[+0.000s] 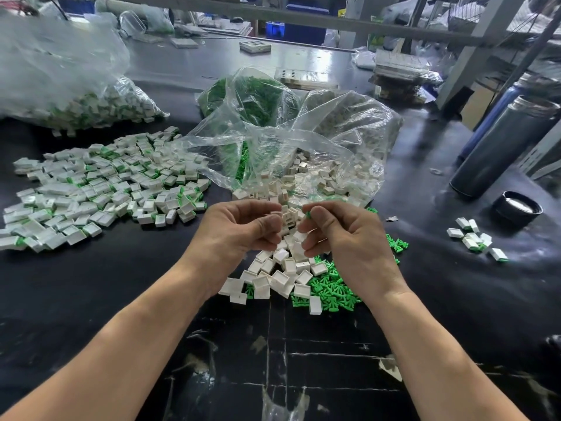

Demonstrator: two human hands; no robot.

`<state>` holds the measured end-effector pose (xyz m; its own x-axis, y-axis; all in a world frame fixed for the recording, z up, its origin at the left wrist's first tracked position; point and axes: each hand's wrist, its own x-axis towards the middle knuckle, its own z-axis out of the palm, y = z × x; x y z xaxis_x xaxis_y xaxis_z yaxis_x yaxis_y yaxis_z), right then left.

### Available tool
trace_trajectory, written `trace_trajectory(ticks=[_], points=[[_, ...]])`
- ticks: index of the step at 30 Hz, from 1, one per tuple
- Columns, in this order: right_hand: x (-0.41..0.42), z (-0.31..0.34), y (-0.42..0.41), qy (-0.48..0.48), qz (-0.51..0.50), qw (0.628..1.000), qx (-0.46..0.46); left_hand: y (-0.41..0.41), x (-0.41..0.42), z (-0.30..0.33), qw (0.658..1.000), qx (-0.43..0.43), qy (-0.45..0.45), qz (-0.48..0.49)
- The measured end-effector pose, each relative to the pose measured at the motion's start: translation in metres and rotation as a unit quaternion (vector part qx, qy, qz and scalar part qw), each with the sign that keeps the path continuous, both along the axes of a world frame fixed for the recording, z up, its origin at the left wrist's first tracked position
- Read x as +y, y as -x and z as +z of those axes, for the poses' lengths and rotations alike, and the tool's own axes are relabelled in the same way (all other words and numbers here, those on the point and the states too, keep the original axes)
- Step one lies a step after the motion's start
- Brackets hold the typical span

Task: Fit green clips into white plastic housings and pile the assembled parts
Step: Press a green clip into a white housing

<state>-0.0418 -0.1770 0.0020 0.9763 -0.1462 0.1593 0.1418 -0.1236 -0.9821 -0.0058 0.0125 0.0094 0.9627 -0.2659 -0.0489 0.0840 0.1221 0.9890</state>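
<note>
My left hand (239,229) is raised over the table and pinches a white housing (276,213) at its fingertips. Close beside it, my right hand (340,235) pinches a green clip (307,214) between thumb and forefinger. The two parts are a short gap apart. Below my hands lie loose white housings (273,278) and a spread of green clips (331,294). A wide pile of assembled white-and-green parts (100,189) covers the table at the left.
An open clear bag (303,147) holding housings and clips lies just behind my hands. A fuller bag of parts (60,74) sits far left. A dark flask (504,147), its lid (517,209) and a few assembled parts (475,238) stand at the right.
</note>
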Motion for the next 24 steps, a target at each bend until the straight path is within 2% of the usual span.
trace_trajectory(ticks=[5,12,18,24], points=[[0.0003,0.0023,0.0024,0.012,-0.006,1.0,-0.002,0.0018,-0.0013,0.0,0.999,-0.031,-0.023,-0.004],[0.0038,0.0053,0.0015,-0.058,0.024,0.998,-0.011,0.0041,-0.006,-0.001,0.997,-0.064,-0.034,-0.007],[0.0076,0.0029,0.0038,0.002,0.042,0.999,-0.035,0.0054,-0.0052,-0.0013,0.993,-0.1,-0.064,-0.005],[0.0033,0.0035,0.0045,0.024,0.011,0.999,-0.02,0.0075,-0.0041,-0.0008,0.983,-0.142,-0.113,0.02]])
